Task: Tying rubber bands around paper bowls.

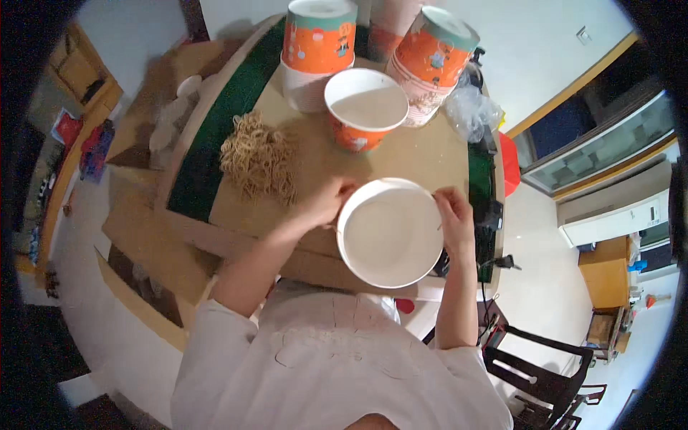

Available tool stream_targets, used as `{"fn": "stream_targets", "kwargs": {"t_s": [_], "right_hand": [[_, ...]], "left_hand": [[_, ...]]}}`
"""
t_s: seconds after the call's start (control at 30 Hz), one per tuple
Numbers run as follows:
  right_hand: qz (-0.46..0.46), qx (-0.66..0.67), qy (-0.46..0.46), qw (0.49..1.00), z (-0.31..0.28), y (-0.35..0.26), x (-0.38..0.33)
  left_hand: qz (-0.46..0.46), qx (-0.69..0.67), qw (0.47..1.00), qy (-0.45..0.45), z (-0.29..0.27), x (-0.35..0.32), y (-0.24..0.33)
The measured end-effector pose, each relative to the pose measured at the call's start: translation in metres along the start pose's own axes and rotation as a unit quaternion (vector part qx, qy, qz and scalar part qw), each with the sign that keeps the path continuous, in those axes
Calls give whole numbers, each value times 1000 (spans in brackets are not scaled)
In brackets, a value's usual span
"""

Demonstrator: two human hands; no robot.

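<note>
A paper bucket [390, 233] with a white inside faces up at the table's near edge, between my two hands. My left hand [333, 204] is closed at its left rim, the fingertips partly hidden behind the bucket. On the opposite side my right hand [454, 209] pinches at the rim, and a short bit of thin cord seems to show below the fingers. Left of the bucket lies a tangled pile of tan cords [259, 158]. Just beyond my hands stands another paper bucket [365, 107], orange outside and open at the top.
Two stacks of upturned orange and green paper buckets, a left stack [319, 50] and a right stack [433, 61], stand at the far side. A clear plastic bag [473, 113] sits at the right edge. Open cardboard boxes [154, 229] flank the table's left; a dark chair [537, 365] is at lower right.
</note>
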State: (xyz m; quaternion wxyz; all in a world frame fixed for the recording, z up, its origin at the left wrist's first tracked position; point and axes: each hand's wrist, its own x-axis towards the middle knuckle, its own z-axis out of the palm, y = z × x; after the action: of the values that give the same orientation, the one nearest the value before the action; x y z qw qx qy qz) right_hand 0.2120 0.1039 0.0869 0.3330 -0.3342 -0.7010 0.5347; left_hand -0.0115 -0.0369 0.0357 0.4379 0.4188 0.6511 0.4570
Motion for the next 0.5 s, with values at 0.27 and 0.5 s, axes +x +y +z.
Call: {"fn": "stream_targets", "kwargs": {"t_s": [0.27, 0.5], "right_hand": [[118, 96, -214, 965, -29, 49, -1], [212, 76, -311, 923, -46, 71, 9]], "left_hand": [[19, -191, 981, -30, 36, 33, -116], [-141, -62, 984, -89, 22, 10, -29]]}}
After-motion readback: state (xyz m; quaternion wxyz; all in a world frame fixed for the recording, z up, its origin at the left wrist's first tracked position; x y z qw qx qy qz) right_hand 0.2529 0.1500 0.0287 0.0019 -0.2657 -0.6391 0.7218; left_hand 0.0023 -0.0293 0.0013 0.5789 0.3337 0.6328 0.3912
